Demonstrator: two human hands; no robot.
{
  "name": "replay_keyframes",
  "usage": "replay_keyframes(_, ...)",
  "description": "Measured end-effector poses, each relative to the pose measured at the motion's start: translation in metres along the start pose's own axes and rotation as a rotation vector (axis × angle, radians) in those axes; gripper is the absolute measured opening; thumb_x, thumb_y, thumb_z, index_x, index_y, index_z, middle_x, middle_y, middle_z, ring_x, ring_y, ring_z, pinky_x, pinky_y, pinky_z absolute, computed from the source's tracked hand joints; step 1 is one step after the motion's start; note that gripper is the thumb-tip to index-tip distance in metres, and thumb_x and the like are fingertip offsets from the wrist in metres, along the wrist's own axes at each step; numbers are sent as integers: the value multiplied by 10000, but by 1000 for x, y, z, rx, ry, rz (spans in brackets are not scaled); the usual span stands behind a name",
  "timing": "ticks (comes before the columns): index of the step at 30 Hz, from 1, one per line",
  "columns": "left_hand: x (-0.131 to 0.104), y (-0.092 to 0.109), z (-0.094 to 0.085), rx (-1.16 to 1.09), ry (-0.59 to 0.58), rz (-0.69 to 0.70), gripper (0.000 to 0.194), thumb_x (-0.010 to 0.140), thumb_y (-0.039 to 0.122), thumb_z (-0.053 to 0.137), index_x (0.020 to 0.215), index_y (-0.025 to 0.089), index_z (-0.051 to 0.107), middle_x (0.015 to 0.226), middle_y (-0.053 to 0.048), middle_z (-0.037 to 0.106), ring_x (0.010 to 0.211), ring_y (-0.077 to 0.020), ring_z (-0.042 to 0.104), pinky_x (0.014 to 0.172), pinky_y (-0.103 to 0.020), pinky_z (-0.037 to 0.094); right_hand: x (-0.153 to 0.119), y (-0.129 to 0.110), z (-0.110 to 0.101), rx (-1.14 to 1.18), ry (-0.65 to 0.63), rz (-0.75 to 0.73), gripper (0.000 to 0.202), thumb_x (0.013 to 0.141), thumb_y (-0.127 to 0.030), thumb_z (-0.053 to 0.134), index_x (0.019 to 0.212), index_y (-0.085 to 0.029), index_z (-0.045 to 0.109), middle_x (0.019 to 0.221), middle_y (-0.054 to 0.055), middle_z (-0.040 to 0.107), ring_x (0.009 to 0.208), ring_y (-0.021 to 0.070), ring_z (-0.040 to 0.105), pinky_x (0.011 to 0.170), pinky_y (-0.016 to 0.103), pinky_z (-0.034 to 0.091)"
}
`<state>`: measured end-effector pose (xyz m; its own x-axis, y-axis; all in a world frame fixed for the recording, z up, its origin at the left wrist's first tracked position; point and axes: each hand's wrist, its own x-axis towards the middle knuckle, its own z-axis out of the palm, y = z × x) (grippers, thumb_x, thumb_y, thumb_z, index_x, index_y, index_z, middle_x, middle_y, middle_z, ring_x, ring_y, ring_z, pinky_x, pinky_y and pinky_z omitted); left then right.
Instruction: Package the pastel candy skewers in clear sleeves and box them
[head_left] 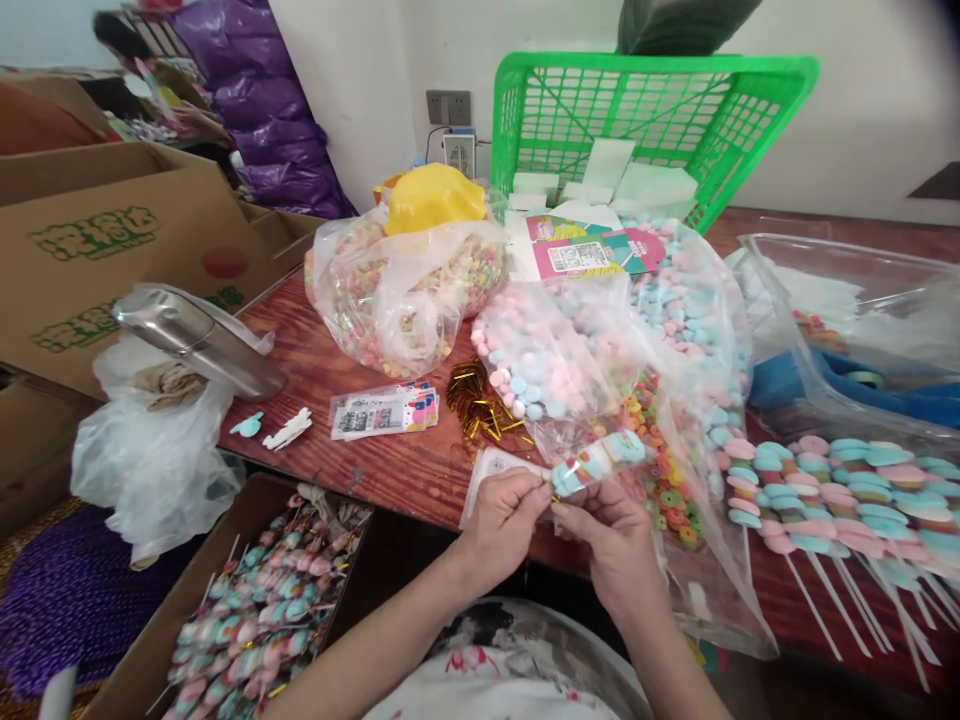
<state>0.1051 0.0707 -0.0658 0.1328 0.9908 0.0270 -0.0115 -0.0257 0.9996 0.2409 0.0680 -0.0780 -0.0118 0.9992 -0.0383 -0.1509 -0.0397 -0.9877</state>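
A marshmallow skewer in a clear printed wrapper (600,462) lies tilted above my fingers, with pink, white and blue pieces inside. My left hand (504,525) pinches the wrapper's gathered lower end. Against it, my right hand (616,535) is closed at the same spot, thumb and forefinger together. A bit of gold twist tie (555,498) shows between the fingertips; which hand grips it is hard to tell. Beyond my hands lies a pile of gold twist ties (480,402). A stack of clear wrappers (495,470) is partly under my left hand.
Finished skewers fill a carton (255,620) at lower left. Unwrapped marshmallow skewers (840,490) lie at right. Bags of marshmallows (540,340) and ring candies (405,290) stand behind, before a green basket (652,75). A steel flask (199,340) and printed labels (382,410) are left.
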Motion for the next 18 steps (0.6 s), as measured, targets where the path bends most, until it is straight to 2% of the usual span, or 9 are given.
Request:
replay_keyframes(2,-1,6,0,150,-64,99,378,910,335,501,572,171,550,623,-11,485,635,-137,433,631,-263,314,-1,5,-7,77,-6,90,249,657,-322,776,628,-159,591,512,-23,564,436,98,484,428,225,421)
replay_keyframes(4,-1,12,-1,233,-126,151,359,914,327,490,598,174,569,646,-17,489,645,-141,426,640,-271,309,-2,7,-16,63,-33,99,263,655,-344,770,593,-162,590,465,-28,542,404,104,471,400,230,407)
replay_keyframes(6,1,17,-2,222,-198,105,378,902,368,505,584,174,569,611,-6,464,612,-131,401,613,-267,305,-3,4,-27,24,-58,89,227,642,-324,782,608,-170,619,494,-14,585,457,142,545,443,259,463)
replay_keyframes(7,2,19,-3,164,-250,21,393,882,412,526,573,174,572,581,3,452,575,-121,389,580,-260,302,-5,0,-33,-55,-88,24,186,662,-307,774,639,-177,643,527,-3,616,500,162,584,475,274,492)
replay_keyframes(9,4,23,-5,-32,-383,-239,408,793,510,610,568,170,604,527,11,472,492,-99,388,492,-238,290,-7,-13,-44,-304,-188,-214,85,753,-273,708,732,-195,685,617,22,670,582,191,631,531,300,528)
replay_keyframes(12,6,25,-7,-317,-566,-602,382,588,521,773,565,155,663,495,-8,569,388,-82,419,378,-215,251,-12,-37,-53,-588,-352,-615,131,864,-285,578,837,-222,690,702,38,684,608,190,624,571,327,541)
replay_keyframes(16,4,25,-5,-447,-739,-816,293,492,398,852,531,156,692,440,-28,598,302,-81,396,314,-200,201,-14,-62,-54,-810,-634,-1073,267,927,-154,392,876,-167,654,684,67,655,614,193,593,664,391,532)
replay_keyframes(18,4,26,-2,-459,-789,-864,285,473,378,866,510,155,692,425,-39,595,288,-92,392,301,-197,193,-13,-65,-56,-871,-728,-1225,327,929,-110,340,860,-144,657,703,86,664,629,200,589,715,421,518)
